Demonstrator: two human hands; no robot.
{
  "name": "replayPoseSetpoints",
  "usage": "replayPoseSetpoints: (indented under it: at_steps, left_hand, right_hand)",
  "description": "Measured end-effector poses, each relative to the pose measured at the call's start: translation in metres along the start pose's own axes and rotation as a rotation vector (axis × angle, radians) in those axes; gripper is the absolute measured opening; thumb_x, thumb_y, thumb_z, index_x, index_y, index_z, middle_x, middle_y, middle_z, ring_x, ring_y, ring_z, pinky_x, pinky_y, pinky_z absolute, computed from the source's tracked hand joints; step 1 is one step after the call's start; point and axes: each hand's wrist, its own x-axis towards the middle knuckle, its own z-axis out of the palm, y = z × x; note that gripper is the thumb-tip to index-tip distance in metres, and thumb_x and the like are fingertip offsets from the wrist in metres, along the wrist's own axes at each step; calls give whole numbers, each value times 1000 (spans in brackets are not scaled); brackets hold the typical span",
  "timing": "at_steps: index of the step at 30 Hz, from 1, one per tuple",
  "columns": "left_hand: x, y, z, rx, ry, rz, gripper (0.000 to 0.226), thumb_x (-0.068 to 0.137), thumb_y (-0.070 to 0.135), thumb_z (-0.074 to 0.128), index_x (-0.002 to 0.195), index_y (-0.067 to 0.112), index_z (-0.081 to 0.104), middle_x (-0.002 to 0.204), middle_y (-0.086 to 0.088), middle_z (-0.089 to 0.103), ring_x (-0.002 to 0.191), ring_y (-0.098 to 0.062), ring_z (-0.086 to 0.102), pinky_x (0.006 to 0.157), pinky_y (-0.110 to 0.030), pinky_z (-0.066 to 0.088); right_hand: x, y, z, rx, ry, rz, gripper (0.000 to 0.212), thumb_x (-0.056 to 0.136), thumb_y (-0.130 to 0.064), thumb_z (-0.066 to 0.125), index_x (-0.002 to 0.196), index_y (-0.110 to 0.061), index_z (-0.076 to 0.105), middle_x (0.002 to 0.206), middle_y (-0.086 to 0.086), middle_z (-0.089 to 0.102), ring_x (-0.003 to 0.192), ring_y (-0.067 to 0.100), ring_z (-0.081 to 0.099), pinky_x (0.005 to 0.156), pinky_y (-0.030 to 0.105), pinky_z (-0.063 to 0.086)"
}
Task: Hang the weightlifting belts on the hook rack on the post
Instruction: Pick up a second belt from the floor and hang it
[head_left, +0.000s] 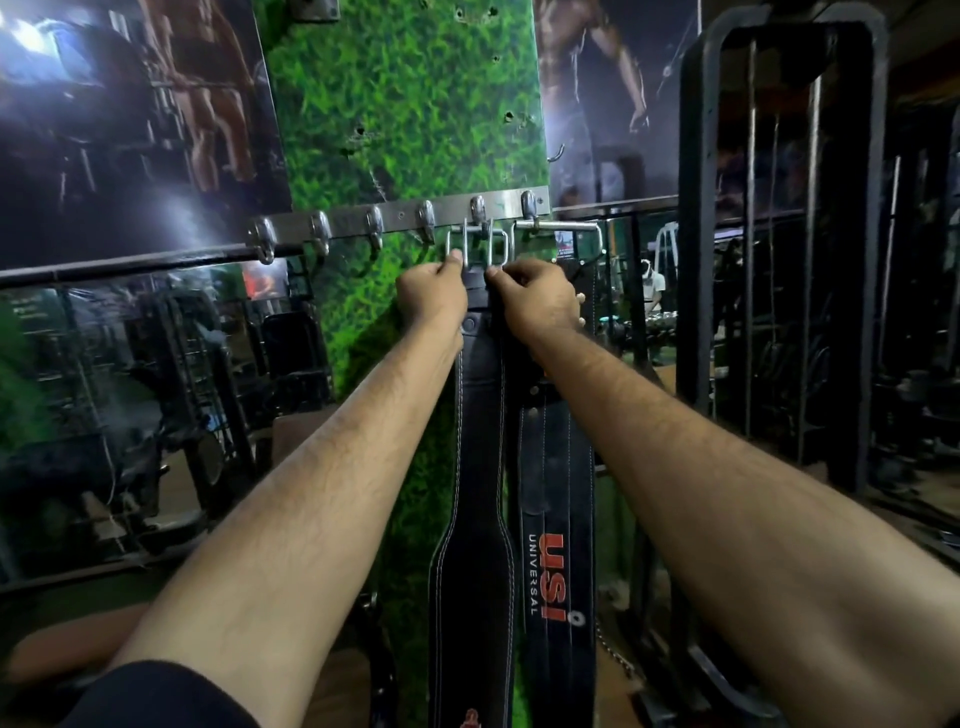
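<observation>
A steel hook rack (400, 218) with several hooks runs across a green grass-patterned post (405, 104). A black stitched leather belt (478, 519) hangs straight down, its metal buckle (477, 248) at the second hook from the right. My left hand (431, 299) pinches the buckle's left side and my right hand (535, 296) grips the belt just under the buckle's right side. A second black belt (558, 545) with red lettering hangs by its own buckle (558, 228) from the rightmost hook, just right of the first.
Mirrors and posters flank the post. A black steel machine frame (779, 208) stands close on the right, with more gym equipment behind it. The several hooks on the rack's left carry nothing. A brown padded bench (78, 639) sits low on the left.
</observation>
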Motion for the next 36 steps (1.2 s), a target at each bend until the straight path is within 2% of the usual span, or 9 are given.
replayPoseSetpoints:
  at_steps: [6, 8, 11, 16, 19, 21, 27, 32, 36]
  left_hand:
    - [-5, -10, -1, -37, -46, -39, 40, 88, 37, 72, 57, 14, 64, 69, -9, 66, 62, -21, 59, 59, -40, 55]
    - [-17, -19, -4, -37, -121, -4, 27, 95, 35, 67, 79, 14, 73, 82, -8, 71, 71, -21, 63, 61, -32, 52]
    - [-35, -40, -10, -93, -214, 24, 46, 93, 38, 66, 127, 6, 65, 124, -12, 71, 113, -26, 69, 97, -42, 58]
    - [-51, -60, -22, -210, -231, -75, 57, 79, 56, 74, 108, 8, 71, 112, -16, 75, 108, -29, 71, 97, -48, 57]
    - [-78, -82, -27, -209, -333, -106, 15, 96, 20, 66, 104, 7, 70, 102, -7, 76, 94, -16, 70, 88, -32, 57]
    - [-94, -99, -33, -198, -345, -134, 27, 96, 7, 63, 120, -3, 63, 118, -19, 72, 105, -21, 70, 96, -34, 57]
    - [-138, -160, -61, -118, -374, -215, 18, 96, 0, 61, 86, 15, 66, 81, 4, 74, 75, -5, 68, 73, -19, 57]
    - [-181, -220, -107, -21, -411, -368, 10, 95, 7, 66, 91, 14, 72, 85, 0, 79, 79, -12, 75, 73, -27, 60]
    - [-195, -249, -122, 65, -407, -429, 23, 94, 5, 66, 75, 14, 59, 66, 6, 74, 64, -6, 71, 62, -21, 56]
  right_hand:
    - [-6, 12, 5, -9, 4, -34, 39, 95, -50, 58, 122, -23, 68, 118, 5, 73, 108, 27, 67, 83, 30, 49]
    - [-20, 21, 12, 77, -3, -58, 43, 98, -44, 57, 132, -18, 60, 125, 9, 69, 114, 28, 64, 93, 35, 51]
    - [-44, 39, 15, 237, 32, -106, 42, 98, -34, 59, 136, -14, 57, 125, 6, 69, 112, 19, 64, 95, 30, 51]
    - [-72, 85, 20, 360, -97, -84, 22, 90, -19, 72, 110, -11, 72, 101, 0, 77, 93, 11, 73, 90, 37, 59]
    - [-85, 108, 18, 476, -177, -32, 9, 93, -14, 70, 85, -17, 70, 75, -11, 72, 69, 2, 65, 68, 24, 54]
    - [-92, 120, 18, 495, -224, -21, 22, 95, -15, 68, 74, -10, 63, 62, -13, 61, 58, 2, 51, 56, 20, 43]
    - [-130, 184, 27, 518, -406, 74, 19, 95, -20, 68, 84, -5, 65, 73, 5, 62, 67, 16, 55, 58, 33, 46]
    - [-178, 254, 39, 507, -453, 222, 24, 94, -15, 69, 94, 9, 63, 90, 29, 70, 80, 27, 63, 73, 46, 54]
    - [-202, 286, 47, 441, -510, 279, 29, 91, -17, 72, 104, 9, 68, 104, 25, 74, 89, 29, 70, 84, 51, 57]
